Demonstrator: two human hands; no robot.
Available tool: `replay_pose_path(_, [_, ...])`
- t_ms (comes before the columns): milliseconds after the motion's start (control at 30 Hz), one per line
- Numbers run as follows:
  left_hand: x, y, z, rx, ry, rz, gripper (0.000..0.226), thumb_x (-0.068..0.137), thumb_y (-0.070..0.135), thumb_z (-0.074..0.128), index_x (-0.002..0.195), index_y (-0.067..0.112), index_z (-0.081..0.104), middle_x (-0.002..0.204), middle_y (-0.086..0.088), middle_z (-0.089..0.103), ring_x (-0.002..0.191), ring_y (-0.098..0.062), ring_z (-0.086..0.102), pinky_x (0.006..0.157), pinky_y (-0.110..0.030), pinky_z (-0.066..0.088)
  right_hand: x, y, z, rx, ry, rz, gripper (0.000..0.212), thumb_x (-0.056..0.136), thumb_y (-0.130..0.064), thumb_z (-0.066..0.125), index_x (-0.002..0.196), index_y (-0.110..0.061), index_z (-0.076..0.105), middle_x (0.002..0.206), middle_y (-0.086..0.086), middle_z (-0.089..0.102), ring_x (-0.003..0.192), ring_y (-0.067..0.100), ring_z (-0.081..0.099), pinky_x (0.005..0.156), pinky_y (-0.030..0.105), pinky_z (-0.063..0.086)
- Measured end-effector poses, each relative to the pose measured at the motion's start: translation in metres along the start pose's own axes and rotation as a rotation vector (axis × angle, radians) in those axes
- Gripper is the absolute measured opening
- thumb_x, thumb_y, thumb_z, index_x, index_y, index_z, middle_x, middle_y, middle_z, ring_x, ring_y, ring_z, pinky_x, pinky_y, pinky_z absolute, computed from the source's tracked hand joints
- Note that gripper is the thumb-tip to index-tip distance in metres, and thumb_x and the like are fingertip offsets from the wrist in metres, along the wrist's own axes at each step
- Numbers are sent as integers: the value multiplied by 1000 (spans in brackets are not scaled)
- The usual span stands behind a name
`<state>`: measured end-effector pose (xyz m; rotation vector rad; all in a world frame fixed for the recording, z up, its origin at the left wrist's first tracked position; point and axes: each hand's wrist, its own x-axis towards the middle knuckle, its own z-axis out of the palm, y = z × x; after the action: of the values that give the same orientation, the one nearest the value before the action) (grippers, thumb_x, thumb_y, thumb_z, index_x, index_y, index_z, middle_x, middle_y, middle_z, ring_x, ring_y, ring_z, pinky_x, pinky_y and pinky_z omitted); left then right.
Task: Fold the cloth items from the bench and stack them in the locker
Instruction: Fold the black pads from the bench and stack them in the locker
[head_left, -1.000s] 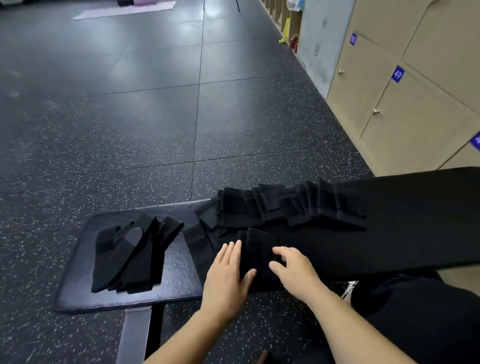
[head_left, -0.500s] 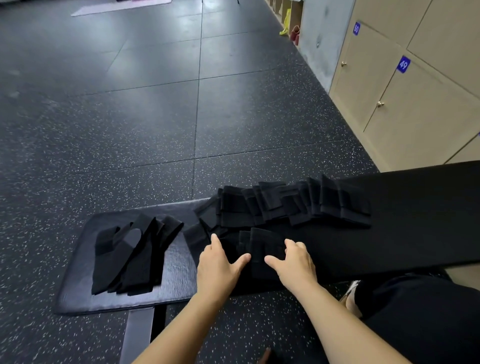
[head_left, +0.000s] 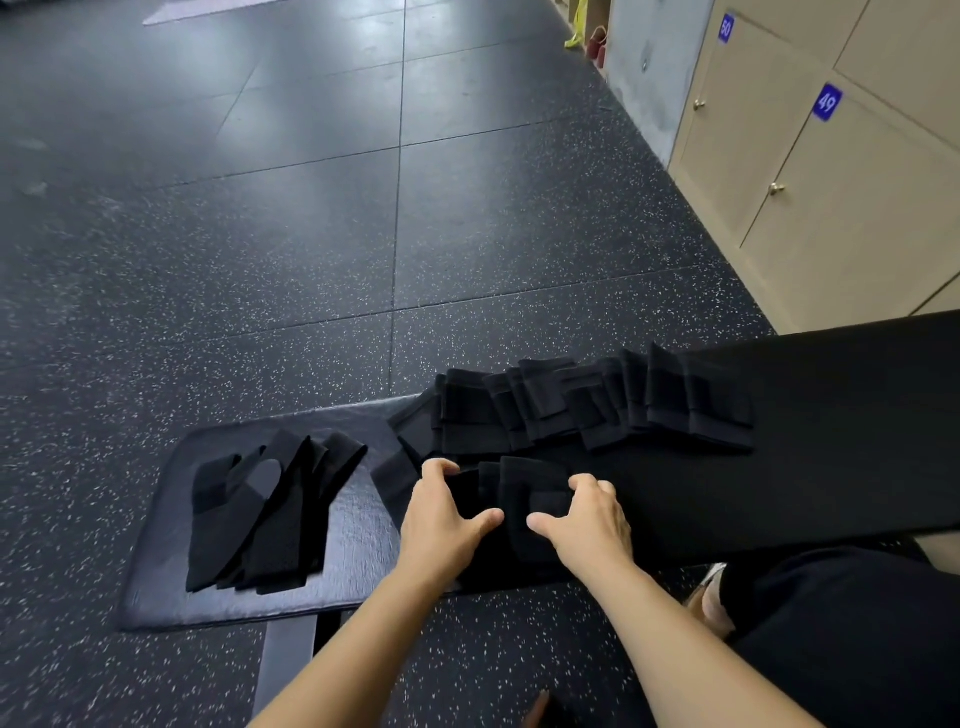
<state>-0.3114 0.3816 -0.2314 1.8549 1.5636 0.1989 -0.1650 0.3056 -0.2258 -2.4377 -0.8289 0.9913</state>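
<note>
A loose heap of black strips (head_left: 270, 514) lies at the left end of the desk (head_left: 353, 587), its layers hard to tell apart. The left hand (head_left: 447, 514) and right hand (head_left: 587, 519) grip the sides of one black cloth (head_left: 524, 499) near the desk's front edge, fingers curled and thumbs spread. Black on black blurs the cloth's outline. Behind it, a row of folded cloths (head_left: 597, 405) overlaps. The lockers (head_left: 810, 208) on the right are cut off by the frame.

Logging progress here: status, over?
Left hand and right hand grip black cloth on bench. Folded row behind it; unfolded pile left. Lockers shut.
</note>
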Motion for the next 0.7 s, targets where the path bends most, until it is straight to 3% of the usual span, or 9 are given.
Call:
replay_pose_path(100, [3, -1, -1, -7, -6, -7, 75, 69, 39, 85, 131, 17, 47, 125, 1, 56, 120, -18, 53, 98, -30, 44, 0, 0, -1, -6, -8, 4, 72, 79, -40, 73, 138, -15, 40, 138, 4, 40, 120, 22, 49, 90, 31, 44])
replay_pose_path(167, [4, -2, -2, 33, -32, -1, 55, 66, 48, 82, 107, 20, 61, 108, 3, 64, 103, -16, 62, 90, -35, 51, 0, 0, 0, -9, -10, 6, 72, 79, -41, 73, 138, -15, 40, 138, 4, 40, 119, 22, 49, 90, 31, 45])
replay_pose_path(233, [6, -4, -2, 20, -50, 2, 45, 64, 51, 81, 93, 22, 62, 94, 3, 66, 89, -13, 64, 79, -37, 55, 0, 0, 0, -9, -9, 7, 71, 79, -41, 73, 137, -15, 41, 137, 4, 41, 119, 22, 49, 90, 31, 45])
replay_pose_path(433, [-3, -5, -3, -134, -83, 43, 34, 76, 30, 82, 98, 22, 57, 89, 12, 67, 85, 0, 62, 67, -8, 44, -1, 0, 0, 21, -14, 13, 70, 79, -40, 73, 137, -16, 43, 136, 3, 40, 117, 21, 50, 90, 31, 47])
replay_pose_path(567, [-3, -8, -4, -232, -105, 36, 39, 74, 31, 84, 101, 25, 56, 92, 10, 70, 90, -5, 66, 81, -24, 53, -3, 0, 1, 64, -21, 19, 69, 78, -38, 75, 135, -17, 42, 136, 2, 40, 118, 20, 48, 91, 32, 46])
replay_pose_path(700, [-7, -4, -9, -366, -148, 15, 38, 74, 24, 84, 101, 26, 57, 95, 7, 72, 89, -7, 68, 84, -30, 56, -6, 1, 1, 116, -25, 21, 66, 78, -34, 75, 130, -18, 39, 130, 1, 48, 118, 21, 47, 95, 35, 45])
